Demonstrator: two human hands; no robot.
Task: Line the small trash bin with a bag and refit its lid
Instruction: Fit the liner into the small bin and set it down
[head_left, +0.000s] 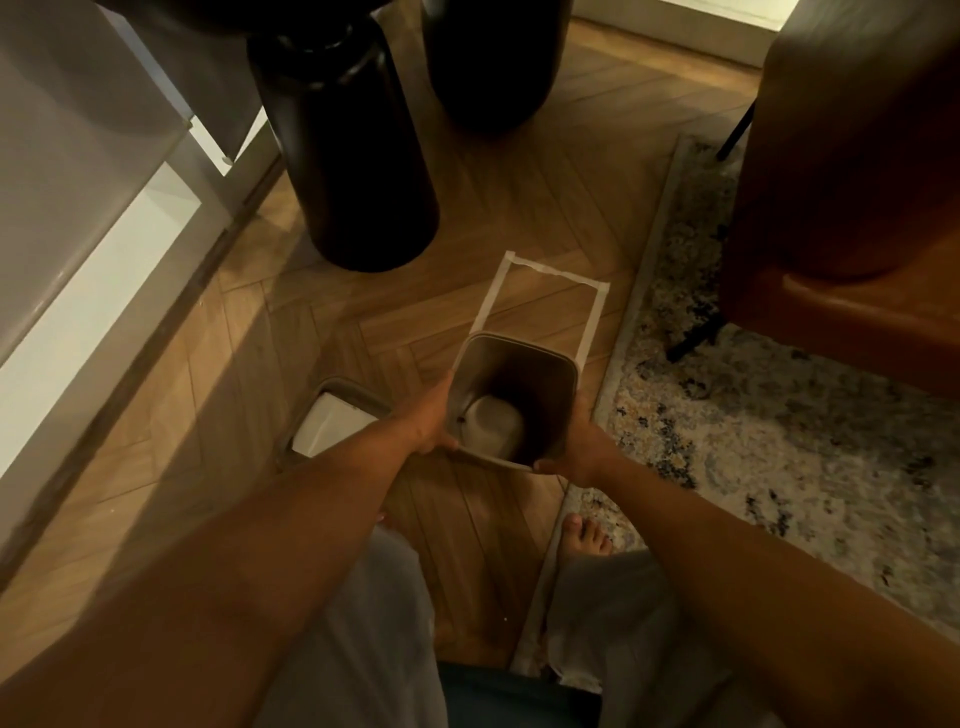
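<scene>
Both our forearms reach down, and from left to right we see the lid (332, 423) lying on the floor, our left hand (428, 423) and right hand (582, 449) clasping the unlined bin (514, 364) by its rim, apparently light, rigid plastic.

lid (332, 421) partly behind left forearm, fingers (545, 465) mostly hidden behind bin (519, 364)
</scene>
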